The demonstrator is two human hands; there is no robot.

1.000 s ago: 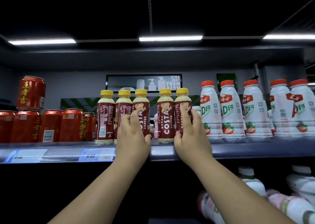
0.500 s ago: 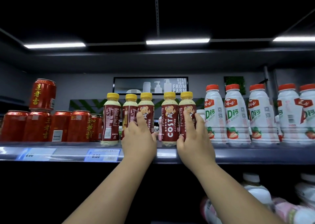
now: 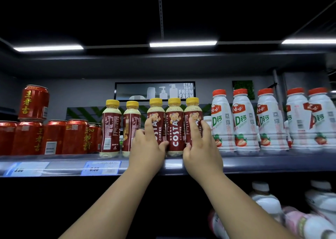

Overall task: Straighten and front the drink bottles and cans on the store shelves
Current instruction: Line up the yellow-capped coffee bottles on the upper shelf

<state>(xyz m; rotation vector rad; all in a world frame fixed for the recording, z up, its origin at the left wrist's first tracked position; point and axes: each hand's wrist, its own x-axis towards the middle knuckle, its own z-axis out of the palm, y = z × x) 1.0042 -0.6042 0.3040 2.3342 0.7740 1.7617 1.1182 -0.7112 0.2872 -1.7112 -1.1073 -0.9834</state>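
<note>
Several yellow-capped Costa coffee bottles stand in a row on the upper shelf (image 3: 254, 163). My left hand (image 3: 147, 148) grips the third coffee bottle (image 3: 156, 111), thumb on its right side. My right hand (image 3: 201, 148) grips the fifth coffee bottle (image 3: 193, 111), fingers wrapped round its front and right side. The fourth coffee bottle (image 3: 175, 128) stands between them with its logo facing out. The two leftmost coffee bottles (image 3: 111, 129) show their back labels.
Red herbal tea cans (image 3: 52, 137) stand at the left, one can (image 3: 34, 102) stacked on top. White red-capped milk drink bottles (image 3: 243, 120) fill the right. Price tags (image 3: 101, 168) line the shelf edge. More white bottles (image 3: 265, 202) lie on the shelf below.
Both hands stay on the same two coffee bottles. The third bottle now stands close against the fourth, and the view has shifted slightly left.
</note>
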